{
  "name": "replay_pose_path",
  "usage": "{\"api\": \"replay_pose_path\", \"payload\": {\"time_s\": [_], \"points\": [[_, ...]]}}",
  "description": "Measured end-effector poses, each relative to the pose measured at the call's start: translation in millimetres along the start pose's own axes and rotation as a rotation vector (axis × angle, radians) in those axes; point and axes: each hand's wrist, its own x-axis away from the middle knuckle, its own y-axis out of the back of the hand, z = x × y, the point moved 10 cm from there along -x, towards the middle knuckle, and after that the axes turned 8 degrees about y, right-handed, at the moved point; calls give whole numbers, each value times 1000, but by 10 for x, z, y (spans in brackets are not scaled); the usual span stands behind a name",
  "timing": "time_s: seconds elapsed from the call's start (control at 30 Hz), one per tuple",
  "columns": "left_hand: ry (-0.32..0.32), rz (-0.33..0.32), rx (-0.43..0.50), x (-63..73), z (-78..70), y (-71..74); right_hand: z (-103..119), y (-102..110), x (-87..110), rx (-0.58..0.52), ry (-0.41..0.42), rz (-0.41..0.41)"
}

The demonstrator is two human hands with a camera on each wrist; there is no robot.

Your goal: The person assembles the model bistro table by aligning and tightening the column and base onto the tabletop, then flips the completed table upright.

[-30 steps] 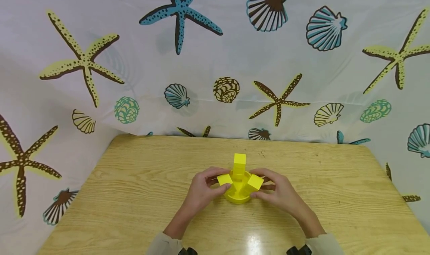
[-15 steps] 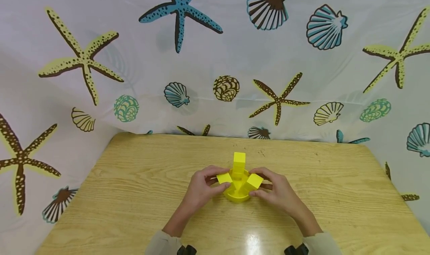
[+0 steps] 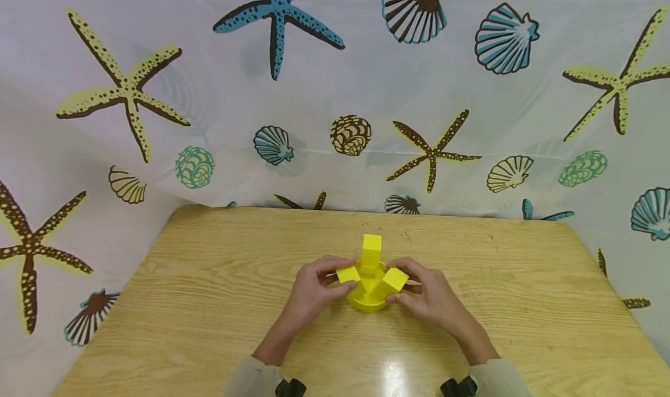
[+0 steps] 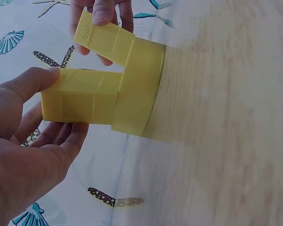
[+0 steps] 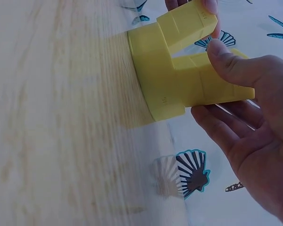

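A yellow plastic piece, a round base [image 3: 369, 307] with three square blocks rising from it, stands on the wooden table. My left hand [image 3: 310, 292] grips the left block [image 3: 348, 274], thumb on the near side and fingers behind. The right block [image 3: 395, 280] is held the same way by my right hand [image 3: 434, 295]. No hand touches the back block [image 3: 371, 250]. In the left wrist view, raised digits mark the left block [image 4: 80, 101]. The right wrist view shows my right thumb and fingers around the right block [image 5: 198, 80], with the base [image 5: 155, 70] flat against the table.
The wooden table [image 3: 209, 281] stretches to both sides of the piece. Behind it and along its sides hangs a white cloth [image 3: 314, 95] printed with starfish and shells. Light reflects off the table's near edge.
The head view has tilted slightly, so everything sits a little higher. My right thumb has crept slightly inward; both hands keep their hold on the blocks.
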Motion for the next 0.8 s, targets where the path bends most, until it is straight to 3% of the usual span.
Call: {"api": "replay_pose_path", "payload": {"time_s": [0.33,0.57,0.8], "points": [[-3,-3,14,-4,19,-13,-5,-11,5,-16,31,13],[-11,18,14,-13,22,-23,-51,-24,7,-17,1,18],[16,28,-91,-26,90,-91,-110,-64,21,73,5,27]]}}
